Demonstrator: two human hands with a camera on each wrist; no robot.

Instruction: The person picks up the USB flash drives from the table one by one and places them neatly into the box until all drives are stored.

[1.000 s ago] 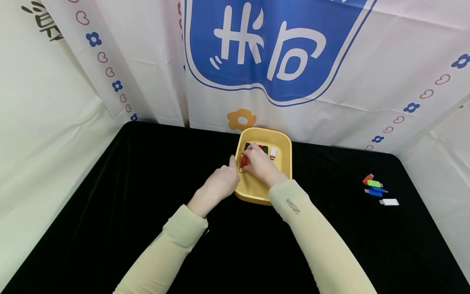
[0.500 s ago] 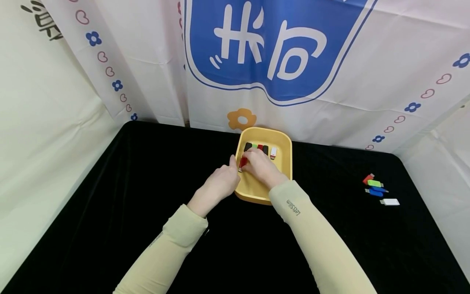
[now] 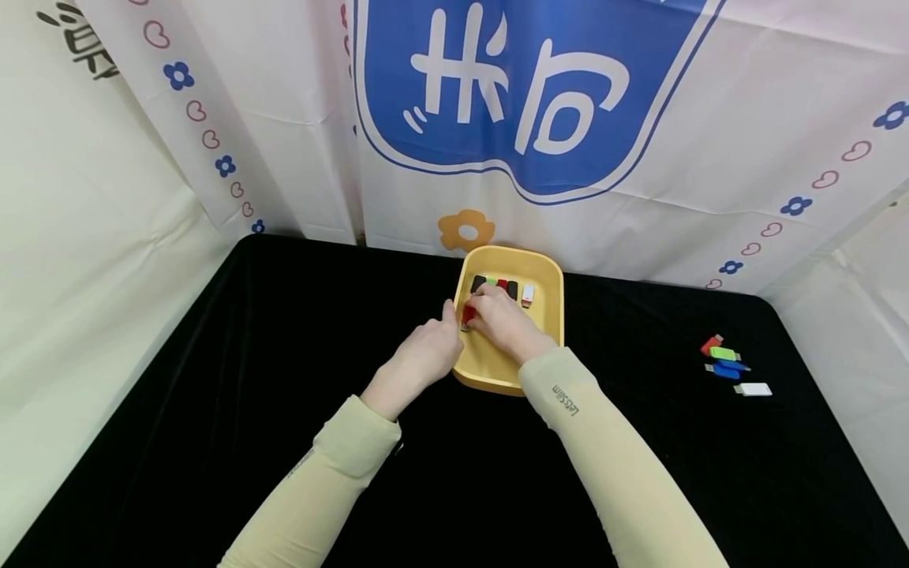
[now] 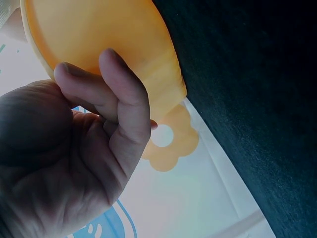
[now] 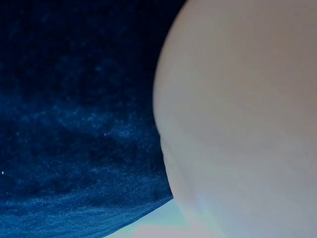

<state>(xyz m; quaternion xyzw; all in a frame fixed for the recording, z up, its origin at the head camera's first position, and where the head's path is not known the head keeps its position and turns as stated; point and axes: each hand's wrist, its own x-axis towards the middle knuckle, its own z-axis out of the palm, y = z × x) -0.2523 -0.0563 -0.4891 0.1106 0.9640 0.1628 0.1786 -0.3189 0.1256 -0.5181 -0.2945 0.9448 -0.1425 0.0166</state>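
Observation:
A yellow tray (image 3: 491, 382) stands at the back of the black table. My left hand (image 3: 428, 349) holds it at its left rim, index finger pointing up along the edge. In the left wrist view, curled fingers (image 4: 130, 99) lie against the tray's outer wall (image 4: 143, 54); the thumb is hidden. My right hand (image 3: 506, 322) reaches inside and pinches a red USB flash drive (image 3: 468, 314) near the left wall. Behind it stands a row of flash drives: black (image 3: 479, 282), green, red, another black (image 3: 512, 289) and white (image 3: 528, 295). Blurred skin fills much of the right wrist view.
On the right of the table lie loose flash drives: a red one (image 3: 712, 344), a green one (image 3: 723, 354), blue ones (image 3: 726, 371) and a white one (image 3: 754, 390). A white printed curtain (image 3: 305, 158) hangs right behind the tray.
My right hand has shifted the red flash drive slightly left, toward the tray's left wall, and its fingers have drawn back from the row behind. The left hand stays put.

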